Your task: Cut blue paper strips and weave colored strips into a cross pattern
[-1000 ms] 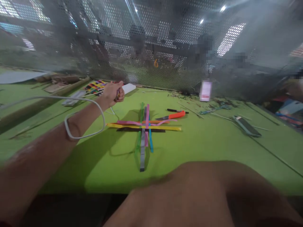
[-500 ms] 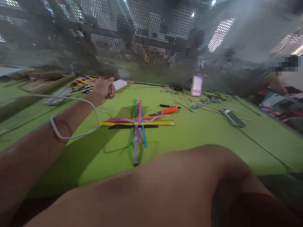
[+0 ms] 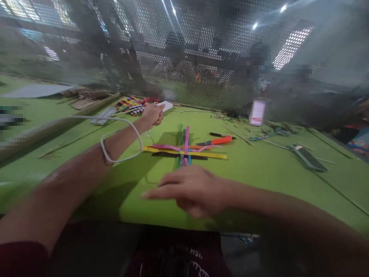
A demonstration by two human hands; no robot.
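My left hand (image 3: 153, 114) is stretched toward the back of the green table, its fingers closed on a white oblong object (image 3: 166, 105) whose far end sticks out past them. A white cable (image 3: 135, 130) loops around my left forearm. My right hand (image 3: 198, 188), somewhat blurred, hovers palm down over the near part of the table with fingers stretched out to the left and nothing visible in them. Just beyond it lie interlaced coloured strips (image 3: 187, 142) in pink, yellow, black, grey, green, orange and blue, forming a cross; its near end is hidden by this hand.
A knife with an orange handle (image 3: 221, 141) and a black pen (image 3: 221, 135) lie right of the strips. Farther right are a grey-green flat tool (image 3: 309, 157) and thin sticks. A colourful woven piece (image 3: 128, 104) sits back left. A perforated screen (image 3: 201, 50) borders the back; a lit phone (image 3: 258, 112) stands there.
My right arm, which crossed the foreground, has drawn back, and the right hand now shows in front of the strips. The view has shifted left; my left hand stays by the white object.
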